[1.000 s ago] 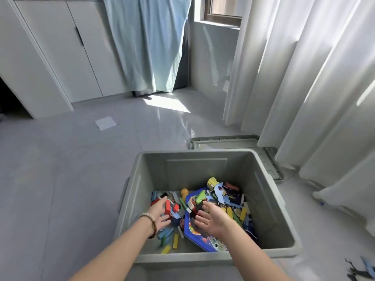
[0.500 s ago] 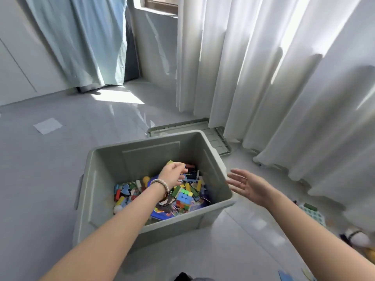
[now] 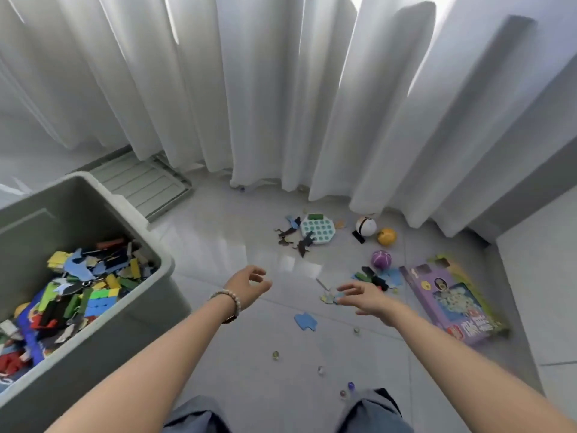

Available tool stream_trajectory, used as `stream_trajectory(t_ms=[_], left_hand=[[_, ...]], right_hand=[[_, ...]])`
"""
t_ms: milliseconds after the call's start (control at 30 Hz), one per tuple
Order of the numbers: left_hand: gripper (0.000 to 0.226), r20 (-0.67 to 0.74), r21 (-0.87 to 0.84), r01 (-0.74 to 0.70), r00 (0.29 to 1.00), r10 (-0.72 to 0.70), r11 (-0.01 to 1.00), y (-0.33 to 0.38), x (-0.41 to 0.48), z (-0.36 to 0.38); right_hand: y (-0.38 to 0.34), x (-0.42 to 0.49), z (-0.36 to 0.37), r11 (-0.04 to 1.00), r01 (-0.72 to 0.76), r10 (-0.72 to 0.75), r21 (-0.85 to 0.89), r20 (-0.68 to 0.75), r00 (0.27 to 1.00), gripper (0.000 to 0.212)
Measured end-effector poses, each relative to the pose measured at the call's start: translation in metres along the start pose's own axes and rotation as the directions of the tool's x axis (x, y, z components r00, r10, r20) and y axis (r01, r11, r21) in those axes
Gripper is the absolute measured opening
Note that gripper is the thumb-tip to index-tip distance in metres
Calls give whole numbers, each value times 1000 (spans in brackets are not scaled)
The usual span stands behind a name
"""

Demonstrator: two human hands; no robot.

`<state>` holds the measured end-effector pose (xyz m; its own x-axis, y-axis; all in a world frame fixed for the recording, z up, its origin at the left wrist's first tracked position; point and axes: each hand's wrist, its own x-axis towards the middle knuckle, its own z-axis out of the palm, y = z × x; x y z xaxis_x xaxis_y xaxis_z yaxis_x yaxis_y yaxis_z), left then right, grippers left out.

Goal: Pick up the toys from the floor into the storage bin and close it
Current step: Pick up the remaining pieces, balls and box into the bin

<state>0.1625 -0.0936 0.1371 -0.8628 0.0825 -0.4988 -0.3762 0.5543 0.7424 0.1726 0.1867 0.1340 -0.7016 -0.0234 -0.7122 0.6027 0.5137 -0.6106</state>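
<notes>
Half of storage bin (image 3: 103,323) cut off at left edge, open top up, heaped with toys (image 3: 78,285); lid (image 3: 140,185) flat behind, far end hidden under curtain (image 3: 265,89); small pieces on floor (image 3: 234,245) blurred; purple box (image 3: 452,298) flat, long axis toward curtain; left hand (image 3: 248,284) and right hand (image 3: 363,296) empty, fingers loose, above floor.

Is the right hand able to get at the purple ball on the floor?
Probably yes. The right hand is open and empty, and the purple ball lies uncovered on the floor just beyond it. Only a few flat pieces lie between them, low enough to pass over.
</notes>
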Motion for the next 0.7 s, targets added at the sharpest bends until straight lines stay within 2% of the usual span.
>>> stream_trajectory(t_ms=[200, 400, 567, 700], left_hand=[[36, 82, 183, 62, 994, -78, 981, -34, 34, 57], [43, 155, 364, 23, 984, -85, 931, -60, 40, 89], [46, 216, 405, 7, 971, -103, 914, -96, 28, 117], [45, 206, 398, -6, 975, -83, 917, -130, 16, 135]], right_hand=[[73, 31, 3, 997, -75, 75, 8, 25, 997, 36], [111, 45, 21, 998, -56, 56, -34, 2, 998, 29], [151, 33, 48, 998, -50, 51, -49, 8, 999, 30], [189, 23, 74, 996, -60, 58, -63, -33, 998, 32]])
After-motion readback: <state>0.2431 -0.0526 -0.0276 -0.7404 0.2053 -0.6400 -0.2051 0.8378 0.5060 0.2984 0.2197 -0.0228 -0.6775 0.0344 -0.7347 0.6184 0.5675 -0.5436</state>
